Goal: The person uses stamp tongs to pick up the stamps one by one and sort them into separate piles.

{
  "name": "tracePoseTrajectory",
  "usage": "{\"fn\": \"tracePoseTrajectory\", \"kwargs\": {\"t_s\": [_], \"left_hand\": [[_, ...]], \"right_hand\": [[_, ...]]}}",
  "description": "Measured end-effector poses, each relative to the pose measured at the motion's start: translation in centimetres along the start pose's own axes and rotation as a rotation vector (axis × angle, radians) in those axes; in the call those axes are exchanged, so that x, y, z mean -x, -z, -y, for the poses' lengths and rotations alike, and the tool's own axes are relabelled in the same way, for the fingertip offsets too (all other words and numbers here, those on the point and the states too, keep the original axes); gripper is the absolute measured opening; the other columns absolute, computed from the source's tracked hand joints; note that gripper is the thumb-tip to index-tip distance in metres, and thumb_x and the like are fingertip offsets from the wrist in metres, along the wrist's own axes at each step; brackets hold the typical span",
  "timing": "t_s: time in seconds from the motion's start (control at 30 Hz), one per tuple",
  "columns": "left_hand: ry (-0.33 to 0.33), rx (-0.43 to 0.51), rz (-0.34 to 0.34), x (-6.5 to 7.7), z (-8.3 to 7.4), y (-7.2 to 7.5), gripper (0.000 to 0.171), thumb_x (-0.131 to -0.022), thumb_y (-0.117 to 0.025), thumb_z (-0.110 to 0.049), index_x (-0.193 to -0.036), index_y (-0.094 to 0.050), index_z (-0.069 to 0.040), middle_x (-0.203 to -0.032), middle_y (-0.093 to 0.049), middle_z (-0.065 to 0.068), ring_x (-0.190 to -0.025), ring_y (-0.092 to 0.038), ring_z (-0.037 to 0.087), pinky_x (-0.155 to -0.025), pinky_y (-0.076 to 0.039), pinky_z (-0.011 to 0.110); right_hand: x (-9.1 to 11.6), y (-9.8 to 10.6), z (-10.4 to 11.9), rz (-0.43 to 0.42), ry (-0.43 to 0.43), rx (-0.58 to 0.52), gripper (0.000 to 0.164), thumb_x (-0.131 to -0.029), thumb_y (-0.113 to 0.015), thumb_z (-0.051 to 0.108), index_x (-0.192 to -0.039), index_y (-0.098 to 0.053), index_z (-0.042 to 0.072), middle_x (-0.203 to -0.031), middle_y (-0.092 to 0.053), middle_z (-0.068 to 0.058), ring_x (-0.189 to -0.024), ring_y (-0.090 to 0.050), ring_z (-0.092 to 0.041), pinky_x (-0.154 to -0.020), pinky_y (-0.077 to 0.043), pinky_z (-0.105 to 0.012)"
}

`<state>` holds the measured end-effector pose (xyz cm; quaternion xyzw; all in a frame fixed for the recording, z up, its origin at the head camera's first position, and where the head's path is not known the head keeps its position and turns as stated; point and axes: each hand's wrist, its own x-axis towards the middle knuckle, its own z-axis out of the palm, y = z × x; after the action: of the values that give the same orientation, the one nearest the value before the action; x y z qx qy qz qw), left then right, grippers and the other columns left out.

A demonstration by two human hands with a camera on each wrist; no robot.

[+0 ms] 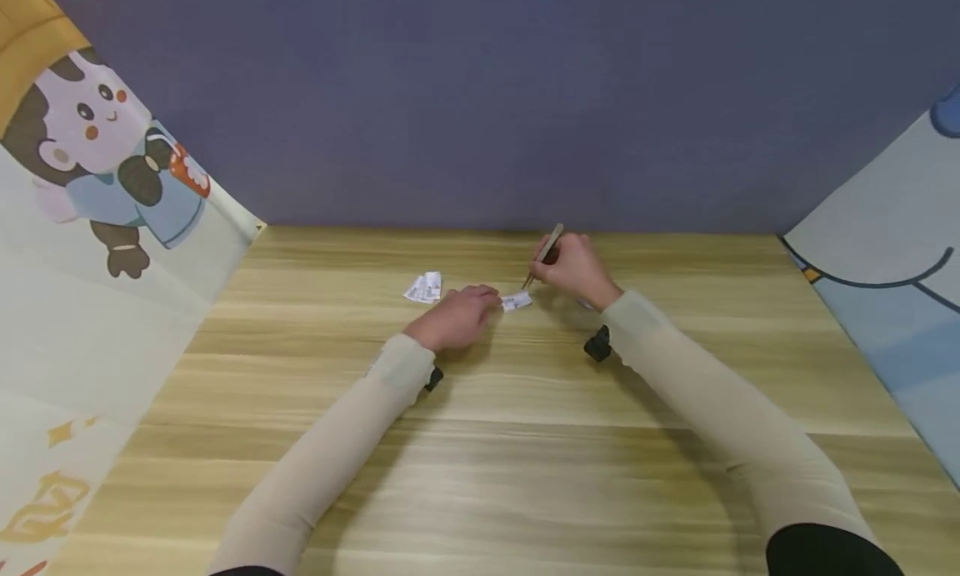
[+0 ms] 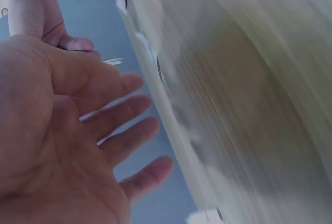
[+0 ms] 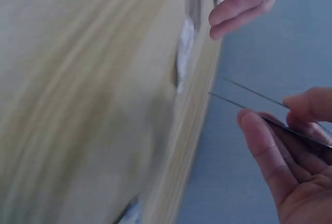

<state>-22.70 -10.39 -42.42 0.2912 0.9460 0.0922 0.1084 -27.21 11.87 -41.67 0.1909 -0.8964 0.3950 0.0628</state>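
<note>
My right hand (image 1: 573, 267) pinches a pair of metal tweezers (image 1: 552, 240) between thumb and fingers. In the right wrist view the tweezers (image 3: 290, 127) have their two tips apart, with nothing between them. Just below the tips in the head view, a small printed paper slip (image 1: 516, 301) lies on the table. My left hand (image 1: 459, 318) is at the slip's left side, its fingertips close to the edge; whether they touch is unclear. In the left wrist view the left hand (image 2: 67, 125) has loosely extended, spread fingers and holds nothing.
More printed paper slips (image 1: 424, 288) lie overlapping left of my left hand. Another slip (image 1: 587, 304) shows partly under my right wrist. The wood-grain table (image 1: 480, 476) meets a dark blue panel (image 1: 480, 101) behind; cartoon-printed sheets (image 1: 75, 309) flank it.
</note>
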Motion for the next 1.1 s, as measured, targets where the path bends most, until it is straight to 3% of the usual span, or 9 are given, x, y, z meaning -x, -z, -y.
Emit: {"fn": "tracePoseTrajectory", "kwargs": {"t_s": [0.37,0.6,0.8,1.0,1.1], "left_hand": [[-0.060,-0.039,0.033,-0.9,-1.2,-0.7,0.036,-0.099,-0.042,-0.011,-0.133,-0.055,-0.010,-0.137,-0.046,0.005,-0.129,-0.039,0.022,-0.107,-0.028,0.047],[-0.097,-0.056,0.005,-1.2,-1.4,-1.0,0.035,-0.098,-0.046,-0.010,-0.131,-0.057,-0.010,-0.127,-0.051,0.006,-0.119,-0.045,0.021,-0.100,-0.036,0.041],[-0.097,-0.050,-0.003,-1.2,-1.6,-1.1,0.035,-0.097,-0.047,-0.011,-0.131,-0.057,-0.010,-0.127,-0.051,0.006,-0.119,-0.045,0.021,-0.101,-0.035,0.043],[-0.061,-0.047,-0.082,-1.0,-1.1,-1.0,0.037,-0.095,-0.050,-0.013,-0.131,-0.056,-0.008,-0.129,-0.050,0.006,-0.119,-0.045,0.021,-0.098,-0.037,0.039],[-0.055,-0.037,-0.134,-0.8,-0.9,-0.7,0.039,-0.094,-0.050,-0.012,-0.132,-0.056,-0.007,-0.134,-0.048,0.008,-0.125,-0.042,0.023,-0.101,-0.035,0.042]], "right_hand": [[1.2,-0.5,-1.2,0.053,-0.033,0.018,0.006,-0.086,-0.066,0.016,-0.082,-0.068,0.012,-0.076,-0.067,-0.001,-0.067,-0.063,-0.014,-0.066,-0.052,-0.034],[1.1,-1.1,-1.2,0.005,0.023,0.007,0.004,-0.085,-0.066,0.012,-0.083,-0.067,0.008,-0.076,-0.067,-0.003,-0.067,-0.063,-0.015,-0.064,-0.052,-0.032],[1.0,-1.5,-1.1,-0.039,0.041,-0.004,0.004,-0.086,-0.066,0.011,-0.085,-0.069,0.008,-0.079,-0.067,-0.002,-0.068,-0.062,-0.014,-0.063,-0.052,-0.029],[1.1,-0.8,-0.6,-0.070,0.069,-0.046,0.004,-0.088,-0.064,0.009,-0.086,-0.068,0.008,-0.076,-0.066,-0.001,-0.066,-0.063,-0.015,-0.059,-0.051,-0.029],[1.1,-0.2,-0.3,-0.099,0.119,-0.048,0.004,-0.087,-0.064,0.007,-0.085,-0.068,0.006,-0.075,-0.066,-0.001,-0.064,-0.062,-0.015,-0.057,-0.051,-0.029]]}}
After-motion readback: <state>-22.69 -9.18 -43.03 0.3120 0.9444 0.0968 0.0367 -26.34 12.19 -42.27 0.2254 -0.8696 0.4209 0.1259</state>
